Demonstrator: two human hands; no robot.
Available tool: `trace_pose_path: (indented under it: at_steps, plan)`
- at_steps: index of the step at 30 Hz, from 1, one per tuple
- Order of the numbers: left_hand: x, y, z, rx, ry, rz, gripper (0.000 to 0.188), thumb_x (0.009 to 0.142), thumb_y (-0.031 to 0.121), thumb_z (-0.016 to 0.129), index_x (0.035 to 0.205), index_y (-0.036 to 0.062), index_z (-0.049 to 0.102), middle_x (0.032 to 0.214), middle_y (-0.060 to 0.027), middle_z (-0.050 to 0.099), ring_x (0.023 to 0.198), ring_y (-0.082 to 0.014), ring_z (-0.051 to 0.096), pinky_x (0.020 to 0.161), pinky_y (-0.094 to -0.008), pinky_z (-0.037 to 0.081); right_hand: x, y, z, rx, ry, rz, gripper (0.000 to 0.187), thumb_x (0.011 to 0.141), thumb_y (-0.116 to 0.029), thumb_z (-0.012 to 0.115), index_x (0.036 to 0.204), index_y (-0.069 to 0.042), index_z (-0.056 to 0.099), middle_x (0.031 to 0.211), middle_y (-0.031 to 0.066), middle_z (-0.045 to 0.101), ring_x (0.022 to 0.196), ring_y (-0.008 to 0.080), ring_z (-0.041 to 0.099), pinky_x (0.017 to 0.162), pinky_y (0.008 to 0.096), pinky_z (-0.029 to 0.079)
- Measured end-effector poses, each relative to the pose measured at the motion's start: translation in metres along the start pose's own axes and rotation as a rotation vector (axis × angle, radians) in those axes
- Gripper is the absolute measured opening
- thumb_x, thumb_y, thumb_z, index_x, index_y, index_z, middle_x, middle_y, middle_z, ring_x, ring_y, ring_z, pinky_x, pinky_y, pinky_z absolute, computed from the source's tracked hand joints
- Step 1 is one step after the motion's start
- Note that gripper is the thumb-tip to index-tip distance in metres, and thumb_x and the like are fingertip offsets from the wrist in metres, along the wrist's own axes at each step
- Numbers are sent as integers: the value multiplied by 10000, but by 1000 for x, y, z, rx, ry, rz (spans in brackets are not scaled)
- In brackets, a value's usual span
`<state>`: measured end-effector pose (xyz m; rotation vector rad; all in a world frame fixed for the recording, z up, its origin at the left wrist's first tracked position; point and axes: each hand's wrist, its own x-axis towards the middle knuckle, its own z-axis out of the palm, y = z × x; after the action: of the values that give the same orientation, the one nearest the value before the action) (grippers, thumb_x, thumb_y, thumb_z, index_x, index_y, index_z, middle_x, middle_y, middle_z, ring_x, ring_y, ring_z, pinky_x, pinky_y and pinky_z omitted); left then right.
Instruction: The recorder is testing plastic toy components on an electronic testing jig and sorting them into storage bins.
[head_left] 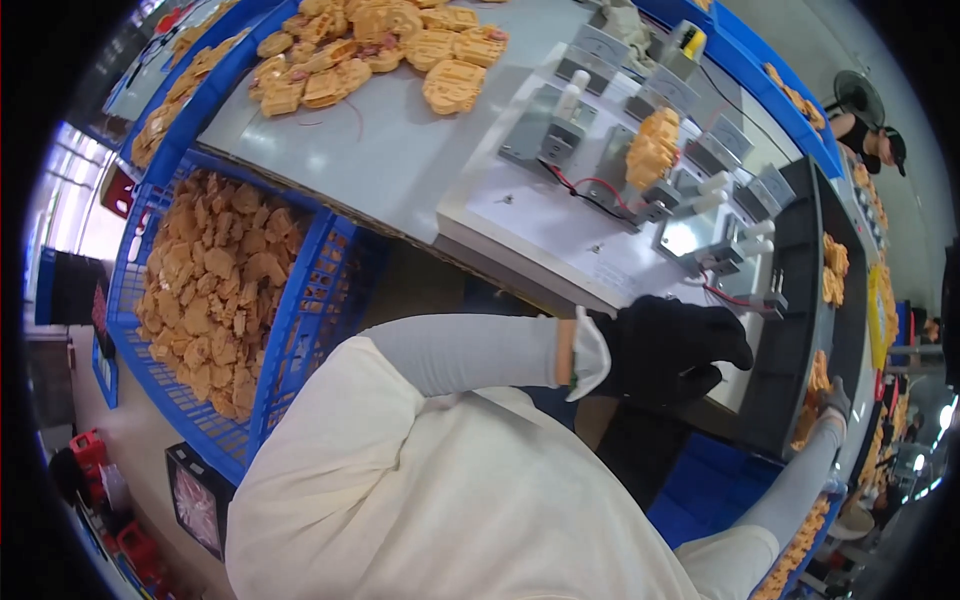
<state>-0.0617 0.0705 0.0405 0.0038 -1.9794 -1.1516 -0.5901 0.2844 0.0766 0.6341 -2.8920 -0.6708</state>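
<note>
My left hand (672, 350), in a black glove, hovers by the near edge of a white fixture board (520, 235). Its thumb stands apart from the other fingers and nothing shows between them. Far to the right, my right hand (834, 400) in a grey glove reaches to orange plastic shell parts (812, 395) at a dark grey tray (770, 385). Its fingers are too small and partly hidden to show a grip. On the board, one orange moulded part (653, 148) sits in a metal fixture, among toggle clamps (568, 108) with white handles and red and black wires.
A heap of orange parts (380, 45) lies on the grey tabletop (330, 150) at the far left. Below it stands a blue basket (190, 425) full of orange pieces. Blue bins (790, 70) line the far right side, where another person (870, 145) is near a fan.
</note>
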Motion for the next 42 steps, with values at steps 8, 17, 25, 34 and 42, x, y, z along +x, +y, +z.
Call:
trace_pose_path:
  at_steps: [8, 17, 25, 34, 42]
  plan:
    - [-29, -75, -203, 645, 918, -123, 243, 812, 127, 636, 1034, 45, 582, 886, -98, 622, 774, -212, 606, 708, -315, 492, -86, -40, -70, 1423, 310, -177, 633, 741, -388, 666, 1219, -4, 512, 1068, 196, 606, 962, 285, 597, 814, 345, 455]
    - [-41, -177, -261, 1082, 497, -1072, 810, 659, 534, 701, 1206, -15, 465, 1135, -237, 568, 1054, -349, 561, 881, -395, 452, -345, -300, -142, 961, 381, -1232, 421, 691, 6, 672, 1101, -5, 574, 1012, 167, 586, 930, 322, 571, 806, 365, 466]
    - [-70, -141, -242, 1126, 619, -964, 797, 679, 468, 701, 1290, 74, 373, 1212, -270, 451, 1133, -435, 427, 900, -472, 418, -337, -359, -125, 967, 383, -1100, 407, 684, -166, 689, 1071, -68, 610, 986, 147, 598, 927, 326, 562, 789, 404, 463]
    - [-71, -124, -257, 1291, 177, -921, 724, 704, 442, 684, 1312, 176, 397, 1379, -176, 338, 1198, -380, 405, 965, -462, 390, -348, -370, -124, 995, 482, -951, 234, 689, -172, 684, 896, -67, 656, 940, 125, 606, 878, 300, 573, 746, 388, 476]
    - [-114, -165, -309, -238, 721, -692, 374, 879, 302, 540, 1171, 69, 514, 1045, -86, 590, 1000, -224, 566, 827, -406, 467, -351, -360, -121, 1147, 496, -1023, 316, 694, -92, 681, 1004, -55, 629, 951, 120, 609, 859, 278, 588, 727, 348, 480]
